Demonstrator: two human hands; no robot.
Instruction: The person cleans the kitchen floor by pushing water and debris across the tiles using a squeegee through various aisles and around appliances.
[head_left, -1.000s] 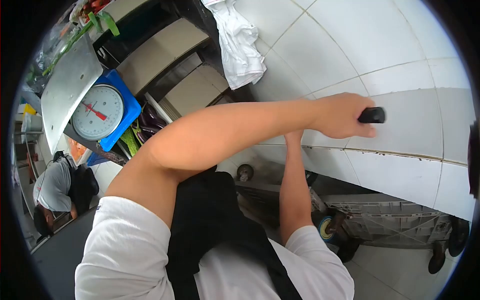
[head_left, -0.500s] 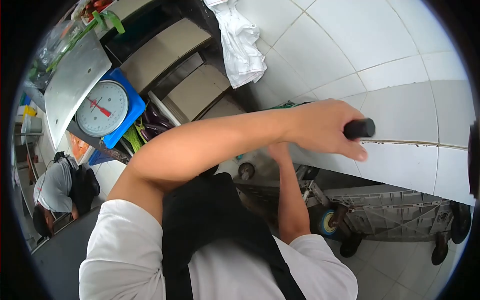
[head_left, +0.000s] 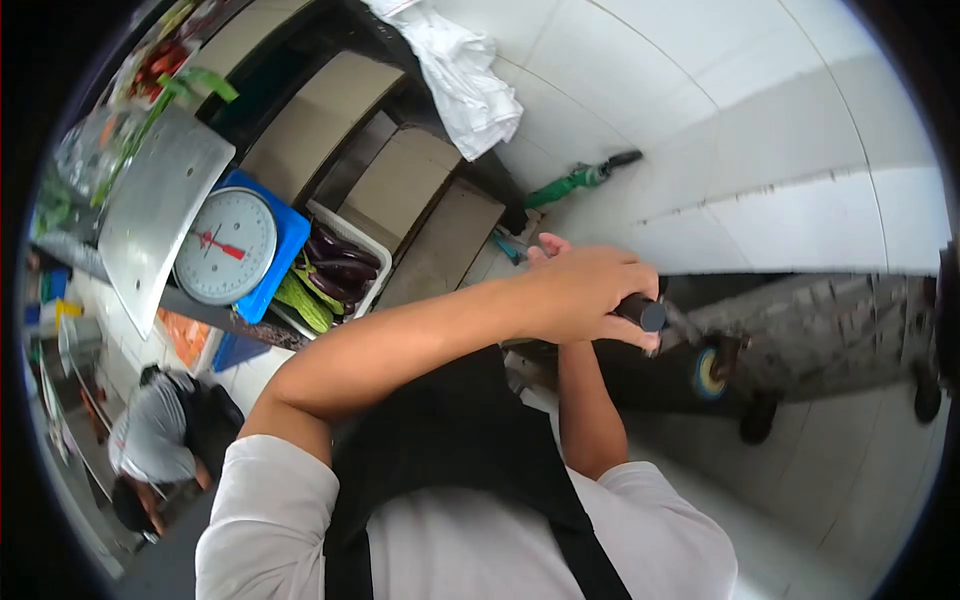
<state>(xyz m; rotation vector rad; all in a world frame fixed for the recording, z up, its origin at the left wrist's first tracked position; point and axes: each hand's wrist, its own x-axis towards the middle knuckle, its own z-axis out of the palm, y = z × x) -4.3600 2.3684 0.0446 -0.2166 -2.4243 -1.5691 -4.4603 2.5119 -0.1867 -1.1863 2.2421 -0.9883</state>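
Observation:
My left hand (head_left: 590, 295) reaches across my body to the right. Its fingers wrap around a black cylindrical handle (head_left: 643, 314), whose round end pokes out by the thumb; whatever it belongs to is hidden. My right hand (head_left: 548, 246) is mostly covered by the left hand and wrist. Two of its fingertips show past the far side, slightly apart, and I cannot see whether it holds anything. Beyond both hands, a green tool with a black end (head_left: 580, 184) lies against the white tiles. A small blue item (head_left: 507, 246) lies near my right fingertips.
To the left stands a blue dial scale (head_left: 232, 245) with a metal pan (head_left: 165, 200). Beside it a white basket (head_left: 376, 250) holds eggplants and green gourds. A white cloth (head_left: 460, 85) hangs above. A grey wheeled platform (head_left: 830, 350) is at right. Another person (head_left: 155, 430) bends over at far left.
My left hand has moved left and down with the black handle. My view has shifted, bringing the green tool and more of the vegetable basket into sight. Right fingertips now show beyond my left wrist.

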